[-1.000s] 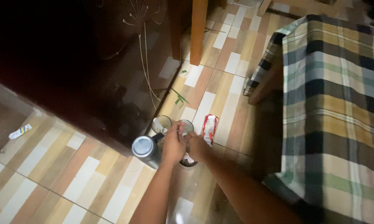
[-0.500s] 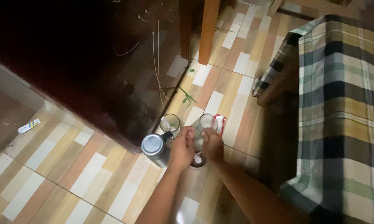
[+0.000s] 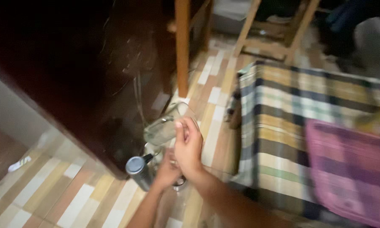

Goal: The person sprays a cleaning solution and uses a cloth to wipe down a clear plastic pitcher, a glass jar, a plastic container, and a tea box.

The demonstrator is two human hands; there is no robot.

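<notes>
Striped tile floor [image 3: 78,202], dark cabinet [image 3: 72,76]

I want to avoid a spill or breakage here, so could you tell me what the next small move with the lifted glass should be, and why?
Probably level it first: the clear glass is tilted on its side in the right hand, above the metal flask, while the left hand reaches low beside it.

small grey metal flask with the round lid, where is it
In the head view, the grey metal flask stands on the striped floor, left of the left hand, beside the dark cabinet.
</notes>
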